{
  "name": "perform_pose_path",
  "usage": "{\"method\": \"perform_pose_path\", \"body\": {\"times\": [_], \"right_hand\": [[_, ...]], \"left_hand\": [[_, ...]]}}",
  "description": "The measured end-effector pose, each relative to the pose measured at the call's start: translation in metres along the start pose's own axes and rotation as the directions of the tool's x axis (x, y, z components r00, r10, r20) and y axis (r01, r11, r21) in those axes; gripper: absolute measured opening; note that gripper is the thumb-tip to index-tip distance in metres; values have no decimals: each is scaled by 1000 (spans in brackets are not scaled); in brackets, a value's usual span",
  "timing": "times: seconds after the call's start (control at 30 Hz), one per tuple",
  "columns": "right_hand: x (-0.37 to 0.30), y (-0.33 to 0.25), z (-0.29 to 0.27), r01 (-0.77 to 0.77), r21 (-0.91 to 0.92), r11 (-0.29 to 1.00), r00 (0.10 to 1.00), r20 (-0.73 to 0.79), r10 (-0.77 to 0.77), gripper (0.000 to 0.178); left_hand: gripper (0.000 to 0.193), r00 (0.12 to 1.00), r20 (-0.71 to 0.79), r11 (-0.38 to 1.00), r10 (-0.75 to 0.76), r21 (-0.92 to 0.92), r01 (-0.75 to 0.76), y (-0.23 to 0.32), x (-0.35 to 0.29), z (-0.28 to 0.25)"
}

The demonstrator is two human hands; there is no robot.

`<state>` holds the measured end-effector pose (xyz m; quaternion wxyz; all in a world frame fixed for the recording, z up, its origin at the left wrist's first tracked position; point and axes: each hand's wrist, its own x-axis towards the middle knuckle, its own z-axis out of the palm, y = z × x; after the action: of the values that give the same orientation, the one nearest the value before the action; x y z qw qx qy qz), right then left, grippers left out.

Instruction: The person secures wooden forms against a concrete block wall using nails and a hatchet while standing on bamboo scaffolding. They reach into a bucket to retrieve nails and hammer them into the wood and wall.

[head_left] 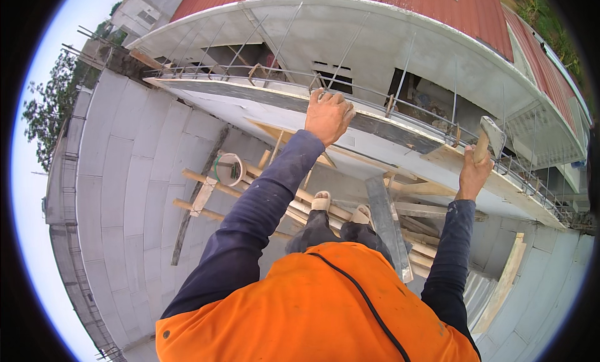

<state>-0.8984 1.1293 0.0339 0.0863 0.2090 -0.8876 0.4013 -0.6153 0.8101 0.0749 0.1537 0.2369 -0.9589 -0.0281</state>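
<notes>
Left hand [328, 115] lies palm-down on the rebar cage [375, 99] atop the concrete beam [262, 103], fingers curled over a bar, grasping it; right hand [473, 173] clenched round a wooden hammer handle, hammer [489, 137] raised head-up just above the formwork board [465, 159]. Largest first: grey block wall [134, 174] falls away at left; red roof [350, 3] beyond the beam; bamboo & timber scaffold [250, 187] underfoot, sandalled feet [340, 207] on its poles; steel plank [387, 228] slanting betw. the legs; small bucket [228, 169] on the scaffold, well apart from both hands. Hammer looks head-heavy, stiff, handle dry wood; judged best held low on the handle for swing, as now. Rebar rigid, ribbed, good grip but thin; tie-wire ends may snag.
</notes>
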Motion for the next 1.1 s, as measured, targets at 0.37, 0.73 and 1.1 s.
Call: {"method": "perform_pose_path", "body": {"times": [0.37, 0.73, 1.1], "right_hand": [[6, -5, 4, 15, -66, 998, 997, -71, -19, 37], [0, 20, 1, 39, -50, 998, 989, -138, -46, 43], [6, 4, -9, 46, -102, 994, 997, -56, -51, 60]], "left_hand": [[70, 945, -146, 65, 292, -983, -171, 62, -24, -187], [30, 666, -367, -718, 649, -586, 376, 156, -31, -222], [74, 988, 37, 847, 150, -521, -109, 69, 63, -76]]}}
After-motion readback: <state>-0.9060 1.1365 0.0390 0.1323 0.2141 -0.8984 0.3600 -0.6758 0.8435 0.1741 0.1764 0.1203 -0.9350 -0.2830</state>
